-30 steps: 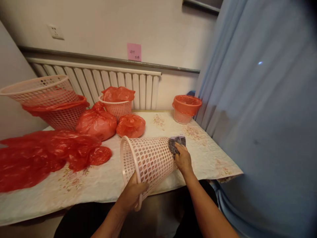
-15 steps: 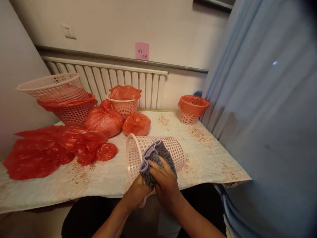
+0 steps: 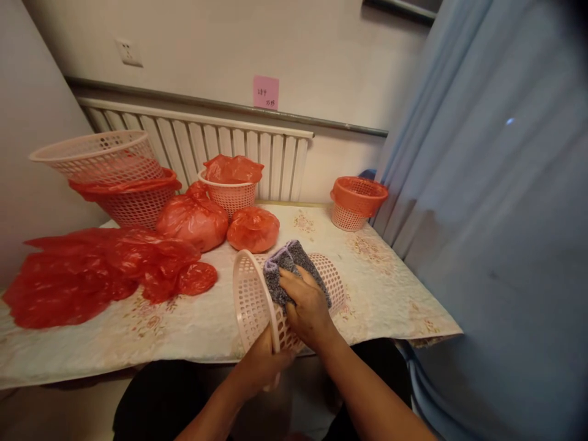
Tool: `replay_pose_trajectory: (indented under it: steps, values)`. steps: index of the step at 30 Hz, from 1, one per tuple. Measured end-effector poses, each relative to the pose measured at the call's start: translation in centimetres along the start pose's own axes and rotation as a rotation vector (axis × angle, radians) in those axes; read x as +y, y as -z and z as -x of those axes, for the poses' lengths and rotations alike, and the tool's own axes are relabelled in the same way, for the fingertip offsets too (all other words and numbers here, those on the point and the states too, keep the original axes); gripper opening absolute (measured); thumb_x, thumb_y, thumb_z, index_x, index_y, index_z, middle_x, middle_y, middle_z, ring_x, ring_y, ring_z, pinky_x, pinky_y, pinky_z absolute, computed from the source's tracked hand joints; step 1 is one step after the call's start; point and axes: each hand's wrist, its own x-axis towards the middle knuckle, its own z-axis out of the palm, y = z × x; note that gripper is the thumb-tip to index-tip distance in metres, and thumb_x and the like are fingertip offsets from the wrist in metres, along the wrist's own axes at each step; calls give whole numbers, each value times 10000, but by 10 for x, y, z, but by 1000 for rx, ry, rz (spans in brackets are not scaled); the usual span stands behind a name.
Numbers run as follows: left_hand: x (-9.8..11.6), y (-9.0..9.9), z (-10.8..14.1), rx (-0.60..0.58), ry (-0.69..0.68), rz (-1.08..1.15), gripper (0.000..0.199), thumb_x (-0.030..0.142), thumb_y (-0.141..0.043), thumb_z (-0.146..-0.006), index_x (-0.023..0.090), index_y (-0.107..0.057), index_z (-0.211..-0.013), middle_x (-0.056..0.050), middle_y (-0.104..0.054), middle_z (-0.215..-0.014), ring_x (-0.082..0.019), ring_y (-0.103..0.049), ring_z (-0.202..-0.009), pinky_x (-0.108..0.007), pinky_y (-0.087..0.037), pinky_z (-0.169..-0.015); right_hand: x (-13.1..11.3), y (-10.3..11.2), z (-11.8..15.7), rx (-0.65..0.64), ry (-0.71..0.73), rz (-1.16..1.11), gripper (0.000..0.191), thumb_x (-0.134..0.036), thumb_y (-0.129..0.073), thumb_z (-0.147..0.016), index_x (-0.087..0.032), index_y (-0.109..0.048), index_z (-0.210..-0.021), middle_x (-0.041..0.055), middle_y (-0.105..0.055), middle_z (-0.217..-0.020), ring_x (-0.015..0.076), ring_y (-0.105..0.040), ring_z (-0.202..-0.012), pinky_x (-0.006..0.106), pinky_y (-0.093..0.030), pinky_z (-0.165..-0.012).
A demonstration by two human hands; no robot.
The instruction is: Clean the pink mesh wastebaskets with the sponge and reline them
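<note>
A pink perforated basket (image 3: pixel 331 275) lies on its side at the table's front edge, its open mouth facing left. My left hand (image 3: pixel 264 364) grips the near, lower part of its rim, fingers closed around it. A grey cloth with a purple border (image 3: pixel 294 260) is spread over the upper side of the basket. My right hand (image 3: pixel 309 306) presses this cloth against the basket wall, its fingers bent over the fabric. The cloth and my right hand hide part of the wall.
Crumpled red plastic bags (image 3: pixel 78 275) cover the table's left side. Behind are stacked baskets (image 3: pixel 138 205), filled red bags (image 3: pixel 193 222) and a bag-lined basket (image 3: pixel 232 197). Another lined basket (image 3: pixel 351 217) stands back right, beside a blue curtain (image 3: pixel 487 214). A radiator (image 3: pixel 275 165) is behind the table.
My right hand and the cloth have moved up and away from my left hand, baring the near rim. My left hand now shows clearly on the rim.
</note>
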Motion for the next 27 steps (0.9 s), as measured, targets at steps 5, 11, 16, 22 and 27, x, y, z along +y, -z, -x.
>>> replay_pose_trajectory:
  steps: [5,11,16,22,27]
  values:
    - [17,-3,-18,69,-80,-3,623,185,-701,-726,190,-482,-1309,-110,-603,-1276,-319,-514,-1229,-448,-403,-1030,-3,3,9,8,6,-1,658,-19,-397,-556,-174,-589,-1166,55,-554,-1334,205,-447,-1282,460,-255,-1150]
    - [16,-3,-27,199,-123,-66,677,96,-659,-642,174,-499,-1295,-98,-621,-1253,-321,-452,-1290,-442,-333,-1094,-11,11,21,13,-12,-14,610,-4,-395,-602,-184,-588,-1152,41,-531,-1362,224,-412,-1314,488,-251,-1148]
    - [16,0,-28,316,-110,-111,717,94,-669,-579,153,-503,-1274,-106,-613,-1255,-328,-444,-1290,-443,-306,-1109,-12,-2,26,16,-26,1,614,-13,-405,-628,-188,-569,-1193,32,-511,-1383,242,-398,-1323,496,-265,-1138]
    - [3,15,-27,257,-64,-15,720,134,-701,-616,159,-487,-1302,-104,-638,-1220,-311,-474,-1270,-451,-310,-1104,10,-20,26,36,-38,64,635,-22,-427,-599,-186,-576,-1194,24,-508,-1386,280,-357,-1336,514,-297,-1111]
    - [4,13,-23,222,-47,-55,677,148,-697,-615,184,-534,-1271,-92,-655,-1203,-310,-503,-1240,-447,-305,-1115,88,-19,30,175,-183,120,613,-9,-423,-611,-155,-599,-1181,97,-573,-1307,236,-489,-1243,498,-305,-1114]
